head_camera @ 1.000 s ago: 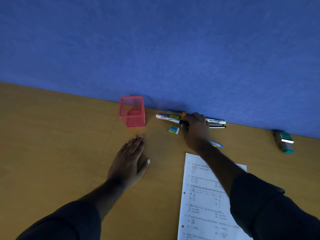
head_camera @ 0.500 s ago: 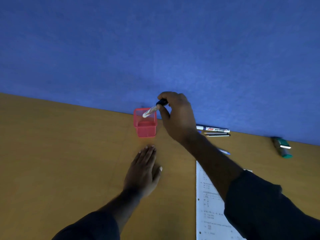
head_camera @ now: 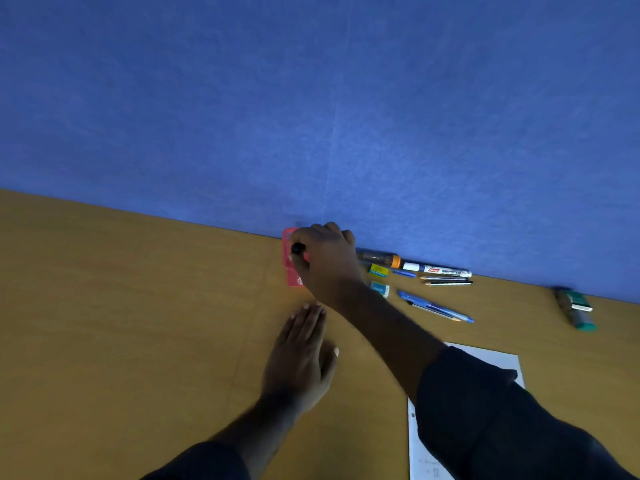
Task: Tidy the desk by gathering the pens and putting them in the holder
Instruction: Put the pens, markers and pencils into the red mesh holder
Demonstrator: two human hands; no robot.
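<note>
My left hand (head_camera: 299, 358) lies flat and open on the desk (head_camera: 121, 306), palm down, holding nothing, fingers pointing toward the red mesh holder (head_camera: 290, 271) near the blue partition (head_camera: 311, 98). My right hand (head_camera: 325, 261) is over the holder's mouth, fingers curled around a marker (head_camera: 298, 248) whose black end shows beside my thumb; its lower part is hidden by my hand, so I cannot tell how deep it sits. I judge this the first item going in, the job barely begun. To the right, the rest wait on the wood: an orange-banded marker (head_camera: 379, 259), a yellow eraser (head_camera: 378, 270) and a teal eraser (head_camera: 380, 288) just beside my wrist, a white whiteboard marker (head_camera: 437, 270) against the partition, two pencils (head_camera: 446, 280) below it, and blue pens (head_camera: 434, 308) nearer me. Farther right sits a green stapler-like object (head_camera: 575, 306), with a printed sheet (head_camera: 426, 445) partly under my dark sleeve. My right arm reaches diagonally across, wrist bent down over the holder.
</note>
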